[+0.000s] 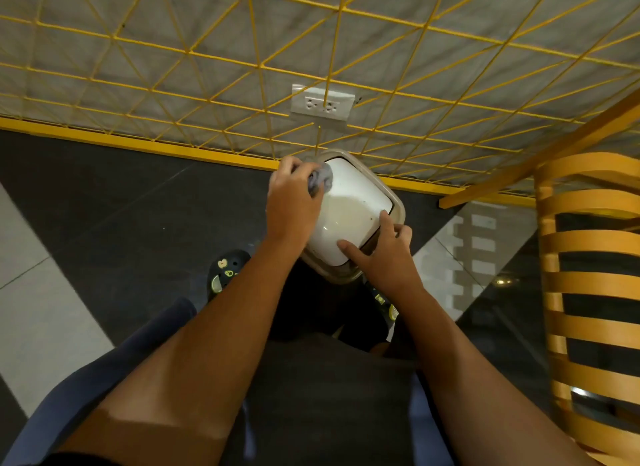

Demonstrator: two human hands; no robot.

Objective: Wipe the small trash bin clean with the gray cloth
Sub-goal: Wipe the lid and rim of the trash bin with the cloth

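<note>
The small trash bin (356, 202) stands on the dark floor by the wall, with a white swing lid inside a beige rim. My left hand (294, 202) grips the bunched gray cloth (320, 181) and holds it against the lid's far left corner. My right hand (384, 250) rests on the near right edge of the bin, its index finger and thumb stretched out over the lid and the other fingers curled at the rim. Small dark specks dot the lid near its right side.
A yellow wire grid (339, 67) covers the gray wall behind the bin, with a white outlet (322, 103) in it. A wooden slatted chair (588, 275) stands at the right. My feet in dark clogs (225, 271) are below the bin.
</note>
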